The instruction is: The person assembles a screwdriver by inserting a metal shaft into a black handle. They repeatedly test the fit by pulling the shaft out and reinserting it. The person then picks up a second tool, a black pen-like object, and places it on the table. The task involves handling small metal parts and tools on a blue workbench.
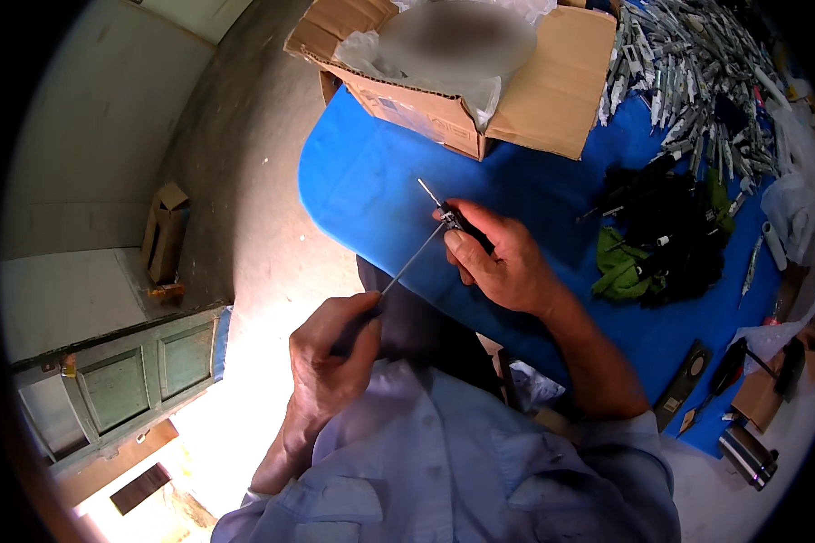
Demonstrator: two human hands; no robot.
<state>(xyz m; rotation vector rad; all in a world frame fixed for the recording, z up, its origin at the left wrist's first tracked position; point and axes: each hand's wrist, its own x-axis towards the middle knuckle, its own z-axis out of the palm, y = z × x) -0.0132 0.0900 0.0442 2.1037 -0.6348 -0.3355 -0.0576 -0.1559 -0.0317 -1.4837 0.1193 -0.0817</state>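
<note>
My left hand [335, 348] is closed in a fist around a screwdriver [413, 259]; its handle is hidden in the palm and its long thin metal shaft slants up and to the right. The tip of the shaft meets a small black part [450, 215] pinched between the thumb and fingers of my right hand [507, 262]. A thin bright metal pin [427, 190] sticks out from that part toward the upper left. Most of the black part lies under my fingers, so its kind cannot be made out. Both hands are above the near edge of the blue tabletop [371, 167].
An open cardboard box [417, 109] with plastic lining stands at the table's far side. A heap of grey pen-like pieces [688, 72] fills the far right. Nearer lie black pieces [670, 235] on green cloth [620, 271], and a shiny metal cylinder [747, 452].
</note>
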